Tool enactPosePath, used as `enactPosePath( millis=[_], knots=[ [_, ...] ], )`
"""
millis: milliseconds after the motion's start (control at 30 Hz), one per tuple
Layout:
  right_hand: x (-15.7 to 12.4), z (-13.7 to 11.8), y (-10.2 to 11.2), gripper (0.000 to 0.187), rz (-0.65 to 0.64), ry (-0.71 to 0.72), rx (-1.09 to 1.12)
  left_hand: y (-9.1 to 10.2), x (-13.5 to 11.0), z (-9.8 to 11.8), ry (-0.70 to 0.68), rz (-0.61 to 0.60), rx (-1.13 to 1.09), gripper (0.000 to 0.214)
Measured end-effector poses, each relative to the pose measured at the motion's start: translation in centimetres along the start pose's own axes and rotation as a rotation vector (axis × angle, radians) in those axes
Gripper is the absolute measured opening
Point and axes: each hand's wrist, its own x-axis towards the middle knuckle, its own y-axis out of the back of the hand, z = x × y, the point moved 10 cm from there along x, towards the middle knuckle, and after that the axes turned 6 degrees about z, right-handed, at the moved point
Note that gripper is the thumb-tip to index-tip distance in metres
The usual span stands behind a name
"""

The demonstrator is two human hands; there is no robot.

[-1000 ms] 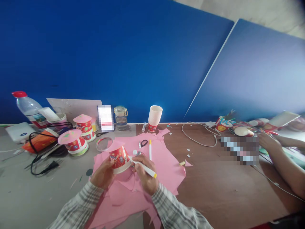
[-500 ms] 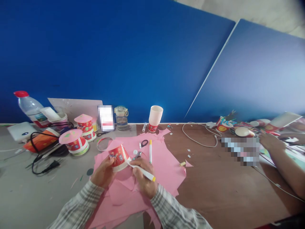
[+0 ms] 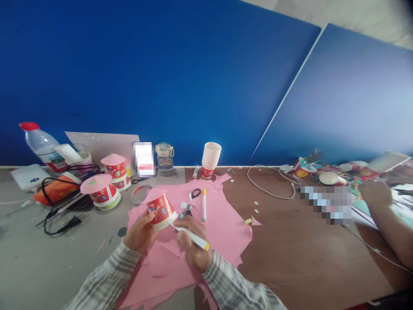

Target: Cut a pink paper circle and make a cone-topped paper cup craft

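My left hand [image 3: 142, 230] is closed around a red printed paper cup [image 3: 161, 211] with a white band, held tilted above the pink paper. In my right hand [image 3: 195, 243] is a white marker [image 3: 195, 237] with a yellow end; its tip meets or nearly meets the white band. Pink paper sheets [image 3: 222, 228] lie under both hands, with cut pieces on top. Scissors [image 3: 195, 193] and another marker [image 3: 204, 204] rest on the paper just beyond my right hand. A small white cap [image 3: 183, 205] lies near a second pair of scissors [image 3: 186, 212], partly hidden by my fingers.
Decorated cups with pink paper tops [image 3: 102, 193] stand at left near a black cable [image 3: 69, 224]. A water bottle [image 3: 165, 161] and stacked paper cups [image 3: 211, 157] line the blue partition [image 3: 161, 77]. At far right another person's hand [image 3: 376, 193] reaches among papers and cups.
The cup has turned slightly in my left hand, its pink top now less visible. My right hand and the marker have shifted a little left and down. The other person's hand moved right.
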Motion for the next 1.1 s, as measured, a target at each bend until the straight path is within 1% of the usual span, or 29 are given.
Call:
enactPosePath(
  millis=[67,167,433,600,833,1100],
  knots=[
    [0.3,0.5,0.7,0.019,0.048,-0.051,0.043,-0.2,-0.1,0.0,0.005,-0.022,0.017,0.027],
    [0.7,0.9,1.0,0.020,0.072,-0.090,0.084,-0.6,-0.2,0.0,-0.001,-0.056,0.038,0.029],
    [0.9,0.9,1.0,0.019,0.068,-0.106,0.083,-1.0,-0.4,0.1,-0.014,-0.067,0.053,0.027],
    [1.0,0.5,1.1,0.019,0.076,-0.082,0.064,-1.0,-0.5,0.0,-0.001,-0.074,0.067,0.029],
    [1.1,0.7,1.2,0.019,0.088,-0.098,0.071,-1.6,-0.8,-0.4,0.030,-0.145,0.065,0.028],
    [1.2,0.7,1.5,0.018,0.104,-0.102,0.071,-1.8,-0.8,-0.2,0.013,-0.165,0.064,0.028]
  ],
)
